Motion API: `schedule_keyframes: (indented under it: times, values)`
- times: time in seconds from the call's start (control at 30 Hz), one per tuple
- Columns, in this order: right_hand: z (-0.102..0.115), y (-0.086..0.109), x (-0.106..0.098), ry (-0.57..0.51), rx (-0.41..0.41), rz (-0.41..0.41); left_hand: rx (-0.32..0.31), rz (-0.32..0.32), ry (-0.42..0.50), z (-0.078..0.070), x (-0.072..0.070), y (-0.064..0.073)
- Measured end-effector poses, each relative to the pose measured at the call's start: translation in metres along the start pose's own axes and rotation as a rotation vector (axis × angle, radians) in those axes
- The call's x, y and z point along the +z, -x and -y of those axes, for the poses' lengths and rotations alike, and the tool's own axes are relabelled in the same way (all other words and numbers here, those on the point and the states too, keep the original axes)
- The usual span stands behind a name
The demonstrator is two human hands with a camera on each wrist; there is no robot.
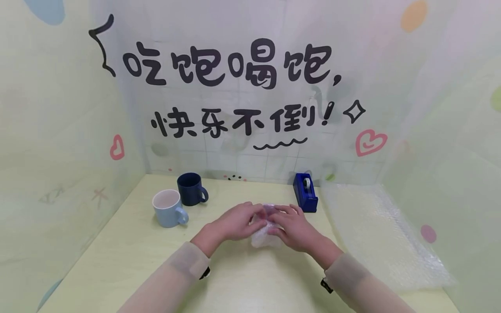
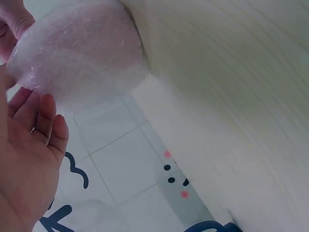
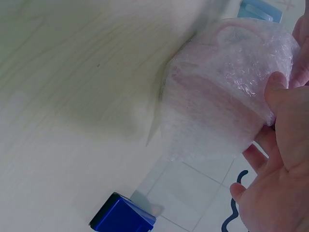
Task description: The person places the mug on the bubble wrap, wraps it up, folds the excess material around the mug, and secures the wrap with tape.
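Note:
A pinkish mug wrapped in bubble wrap stands on the table between my hands. Through the plastic in the right wrist view, a curved handle outline shows on the wrapped mug. My left hand holds the gathered wrap at the top from the left, fingers bent. From the other side my right hand grips the same upper end, its thumb pressed on the plastic in the right wrist view. Folds of wrap hide some of the fingertips.
A light blue mug and a dark blue mug stand at the back left. A blue tape dispenser sits behind my right hand. Flat bubble wrap sheets lie along the right side. Printed walls enclose the table.

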State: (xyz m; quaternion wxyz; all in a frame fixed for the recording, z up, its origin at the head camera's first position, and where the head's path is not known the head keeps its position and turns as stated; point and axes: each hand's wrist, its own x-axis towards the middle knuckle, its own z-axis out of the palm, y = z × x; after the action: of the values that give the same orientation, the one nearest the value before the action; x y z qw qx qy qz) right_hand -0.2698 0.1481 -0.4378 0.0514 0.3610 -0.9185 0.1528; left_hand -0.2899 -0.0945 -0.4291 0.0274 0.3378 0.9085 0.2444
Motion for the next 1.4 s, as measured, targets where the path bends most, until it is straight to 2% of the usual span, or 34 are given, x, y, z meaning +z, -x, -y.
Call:
schedule_keyframes:
  times: [0.23, 0.43, 0.67, 0.8, 0.87, 0.97, 1.07, 1.13, 1.2, 1.33, 1.4]
  values:
    - [0.000, -0.003, -0.003, -0.007, -0.008, 0.020, 0.041, -0.006, 0.002, 0.001, -0.002, 0.004]
    - [0.000, -0.003, -0.002, -0.014, 0.006, 0.024, -0.004, 0.053, 0.071, 0.005, 0.001, 0.006]
    - [-0.003, -0.002, 0.002, -0.037, -0.022, -0.023, -0.013, 0.074, 0.050, 0.005, 0.003, 0.002]
    - [-0.009, -0.001, 0.004, -0.097, -0.052, -0.040, -0.039, 0.084, 0.048, 0.003, 0.004, 0.001]
    - [-0.013, -0.002, 0.002, -0.186, -0.043, -0.025, -0.043, 0.083, 0.051, 0.002, 0.003, 0.001]
    - [-0.024, -0.005, -0.006, -0.346, 0.093, -0.034, -0.041, 0.081, 0.056, 0.001, 0.004, 0.001]
    - [-0.045, -0.011, -0.019, -0.413, 0.338, -0.126, -0.033, 0.072, 0.054, 0.000, 0.005, 0.001]
    - [-0.062, -0.015, -0.028, -0.390, 0.492, -0.190, -0.032, 0.067, 0.044, 0.000, 0.004, 0.002]
    - [-0.080, -0.017, -0.034, -0.323, 0.596, -0.211, -0.032, 0.064, 0.039, 0.000, 0.004, 0.002]
    - [-0.106, -0.018, -0.036, -0.195, 0.692, -0.143, -0.035, 0.064, 0.035, 0.000, 0.003, 0.002]
    - [-0.114, -0.019, -0.033, -0.167, 0.721, -0.095, -0.035, 0.064, 0.037, 0.000, 0.003, 0.003]
